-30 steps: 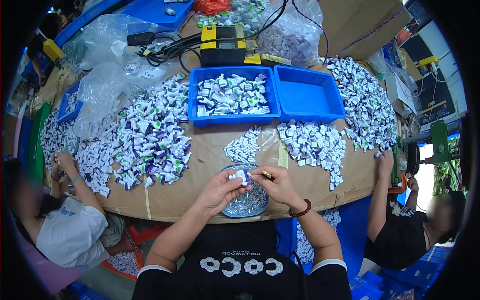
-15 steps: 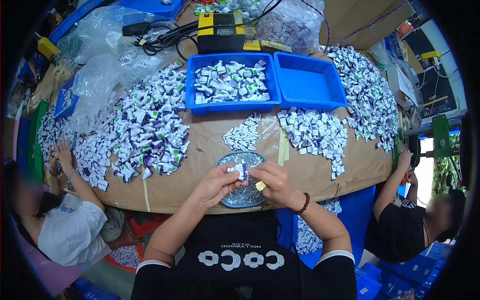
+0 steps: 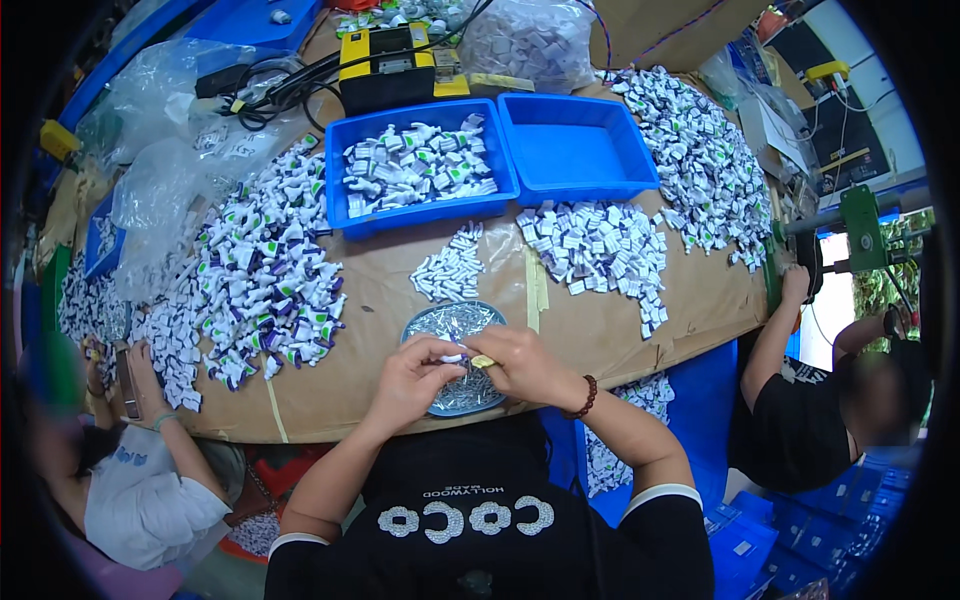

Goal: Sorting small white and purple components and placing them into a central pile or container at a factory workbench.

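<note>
Over a blue oval tray [image 3: 411, 331] of small metal pins, my two hands meet with their fingertips close together. My left hand [image 3: 408, 378] is closed on a small white-and-purple plastic piece [image 3: 452, 358], mostly covered by the fingers. My right hand [image 3: 528, 366] is pinched closed against the piece. Something small and yellow [image 3: 482, 361] shows at its fingertips; whether it is held or worn on a finger I cannot tell. Just beyond the tray lies a small pile of white pegs [image 3: 450, 264].
A blue bin [image 3: 350, 222] holds white pieces with green spots; beside it stands another blue bin [image 3: 575, 150]. Heaps of white-and-purple pieces [image 3: 275, 265] and white blocks [image 3: 597, 250] cover the table. Co-workers sit left and right. A yellow-black box [image 3: 388, 70] stands at the back.
The whole view has shifted, so the table things sit further left. My hands have drawn closer together, and the piece in the left hand is turned and more covered.
</note>
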A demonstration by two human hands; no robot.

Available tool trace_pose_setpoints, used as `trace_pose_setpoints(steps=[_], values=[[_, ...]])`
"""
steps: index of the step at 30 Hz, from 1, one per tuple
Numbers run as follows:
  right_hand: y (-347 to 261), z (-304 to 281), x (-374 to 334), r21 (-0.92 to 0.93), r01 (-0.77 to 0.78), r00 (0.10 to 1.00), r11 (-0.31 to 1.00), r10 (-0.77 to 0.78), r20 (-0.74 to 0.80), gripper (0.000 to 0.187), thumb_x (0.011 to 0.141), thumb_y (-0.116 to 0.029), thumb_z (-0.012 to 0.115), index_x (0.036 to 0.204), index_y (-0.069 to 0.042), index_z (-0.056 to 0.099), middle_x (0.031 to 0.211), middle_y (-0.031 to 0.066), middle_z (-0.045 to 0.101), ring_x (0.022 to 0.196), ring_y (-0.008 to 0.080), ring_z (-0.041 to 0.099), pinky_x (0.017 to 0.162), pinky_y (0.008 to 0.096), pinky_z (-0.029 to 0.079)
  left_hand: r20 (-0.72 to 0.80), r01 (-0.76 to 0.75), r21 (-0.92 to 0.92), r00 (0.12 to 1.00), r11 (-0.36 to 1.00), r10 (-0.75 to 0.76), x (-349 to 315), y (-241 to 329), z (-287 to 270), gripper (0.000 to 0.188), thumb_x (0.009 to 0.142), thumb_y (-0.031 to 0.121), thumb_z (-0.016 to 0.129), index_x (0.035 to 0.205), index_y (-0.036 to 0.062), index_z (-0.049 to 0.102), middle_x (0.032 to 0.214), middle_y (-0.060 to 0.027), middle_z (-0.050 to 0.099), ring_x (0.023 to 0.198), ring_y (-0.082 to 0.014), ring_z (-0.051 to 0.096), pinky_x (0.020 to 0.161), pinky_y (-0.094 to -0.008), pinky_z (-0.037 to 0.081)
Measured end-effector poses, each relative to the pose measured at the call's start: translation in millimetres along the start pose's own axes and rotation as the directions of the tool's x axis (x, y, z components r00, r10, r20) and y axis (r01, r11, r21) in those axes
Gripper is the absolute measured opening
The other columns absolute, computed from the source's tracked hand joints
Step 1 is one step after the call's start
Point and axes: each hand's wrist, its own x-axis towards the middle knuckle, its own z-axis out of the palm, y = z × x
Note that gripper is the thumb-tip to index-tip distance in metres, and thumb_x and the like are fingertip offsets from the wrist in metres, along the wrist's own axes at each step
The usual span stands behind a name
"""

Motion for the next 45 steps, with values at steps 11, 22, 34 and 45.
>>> trace_pose_setpoints(steps=[11,22,34,45], values=[[-5,-1,-6,-0.147,0.066,0.998,0.987,-0.065,0.008,0.033,0.067,0.004,0.059,0.099,-0.001,0.060,0.076,0.0101,0.056,0.072,0.0280,0.060,0.059,0.0385,0.048,0.060,0.267,-0.345,0.963,0.900,-0.263,5,-8,-6,0.020,0.088,-0.002,0.062,0.108,-0.0031,0.061,0.093,-0.0082,0.065,0.078,-0.0121,0.064,0.070,-0.0220,0.053],[87,-106,-8,-0.705,-0.074,0.997,0.705,0.070,-0.035,0.031,0.071,-0.002,0.063,0.099,-0.015,0.067,0.095,0.0054,0.059,0.085,0.0242,0.059,0.064,0.0341,0.051,0.044,0.279,-0.485,0.954,0.829,-0.296,14,1,-1,0.026,0.092,0.003,0.058,0.118,0.0029,0.052,0.103,-0.0085,0.061,0.093,-0.0164,0.065,0.077,-0.0237,0.053],[103,-119,-1,-0.533,-0.148,0.989,0.833,0.109,-0.104,0.018,0.075,0.000,0.064,0.092,-0.007,0.066,0.087,0.0046,0.064,0.076,0.0191,0.062,0.062,0.0303,0.051,0.047,0.313,-0.573,0.935,0.757,-0.351,13,4,0,0.025,0.094,0.007,0.057,0.118,0.0038,0.052,0.107,-0.0085,0.060,0.099,-0.0188,0.064,0.084,-0.0272,0.052],[7,-28,20,0.662,-0.419,0.852,0.622,0.521,0.051,0.017,0.087,-0.008,0.068,0.101,-0.001,0.062,0.082,0.0024,0.065,0.068,0.0047,0.058,0.058,0.0190,0.046,0.090,0.290,-0.630,0.949,0.720,-0.303,19,7,-1,0.022,0.093,0.008,0.058,0.114,0.0034,0.052,0.107,-0.0093,0.062,0.093,-0.0169,0.064,0.078,-0.0239,0.054]])
